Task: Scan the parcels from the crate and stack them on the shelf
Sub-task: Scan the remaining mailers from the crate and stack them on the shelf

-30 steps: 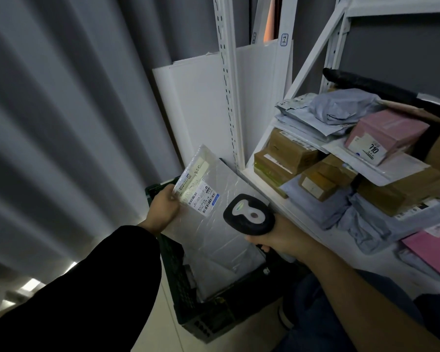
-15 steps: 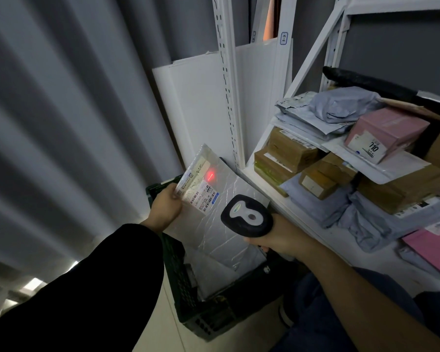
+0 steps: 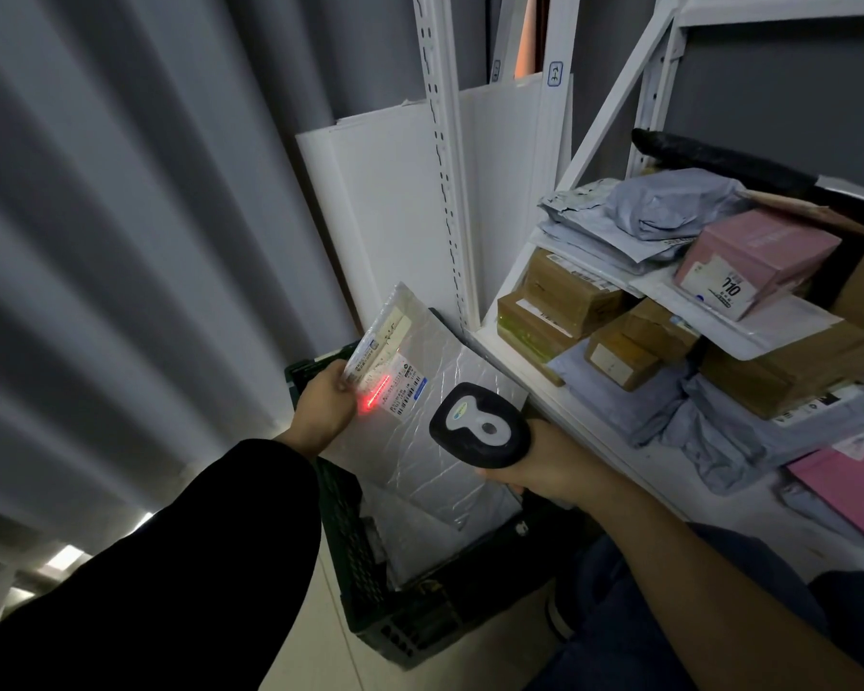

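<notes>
Most of the left of my view is a grey pleated curtain point(image 3: 121, 251), and to the right of it stands the white metal shelf point(image 3: 442, 192), with white panels point(image 3: 385, 216) leaning upright behind its front left post. One dark mesh crate point(image 3: 400, 635) sits on the floor below the shelf's left corner, and at least one more grey mailer point(image 3: 410, 536) lies inside it. On the shelf board a loose pile of parcels runs from the left corner toward the right: brown cardboard boxes point(image 3: 564, 301) stacked at the left end, crumpled grey poly bags point(image 3: 664, 207) above and below them, a pink box point(image 3: 754, 256) with a white label tilted on top, and a flat pink mailer point(image 3: 849, 486) near the front edge at the far right. The parcel I am working on, a flat grey padded mailer point(image 3: 440, 441), is held tilted above the crate's back left corner, just off the shelf's front edge and not touching it. My left hand point(image 3: 323, 406), in a black sleeve, pinches the mailer's upper left edge beside the shipping label point(image 3: 395, 376). My right hand point(image 3: 544, 466) grasps a black and white handheld scanner point(image 3: 480, 426), whose head hangs over the mailer's middle. A red scan line point(image 3: 372, 394) glows across the label's lower left part, right beside my left thumb.
</notes>
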